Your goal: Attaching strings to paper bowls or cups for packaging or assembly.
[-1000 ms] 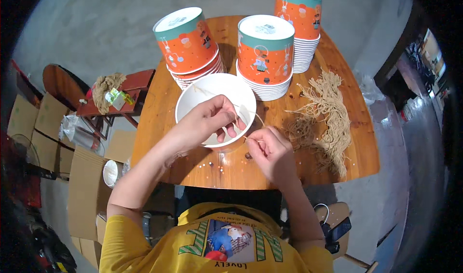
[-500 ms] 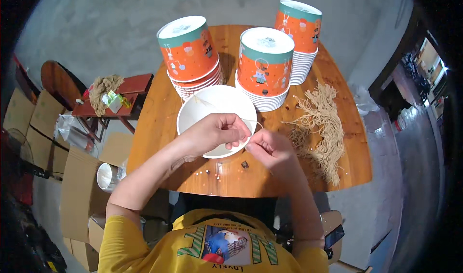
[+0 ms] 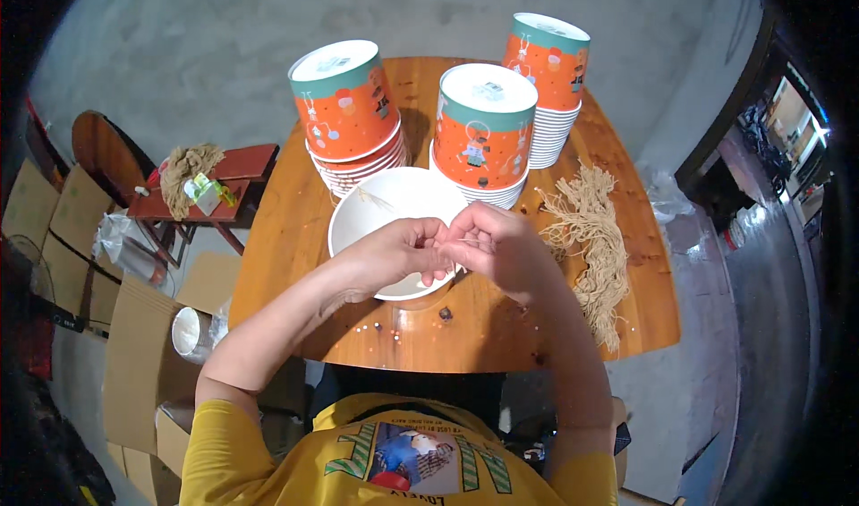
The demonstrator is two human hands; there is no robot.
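Fingertips of the left hand (image 3: 394, 254) and right hand (image 3: 494, 248) meet over the white paper bowl (image 3: 376, 211), pinched together on a thin pale string (image 3: 452, 239) that is barely visible between them; how much of it they hold cannot be told. A short fibre end (image 3: 371, 198) lies inside the bowl near its far rim. The bowl's near edge is hidden under both hands. It sits on the round wooden table (image 3: 295, 238), touching the stacks of orange-and-teal paper cups (image 3: 347, 112) behind it. A loose bundle of tan twine (image 3: 592, 238) lies to the right, near the table's edge. Bare wood shows only between the bowl and the near rim, where a dark knot (image 3: 445, 313) sits.
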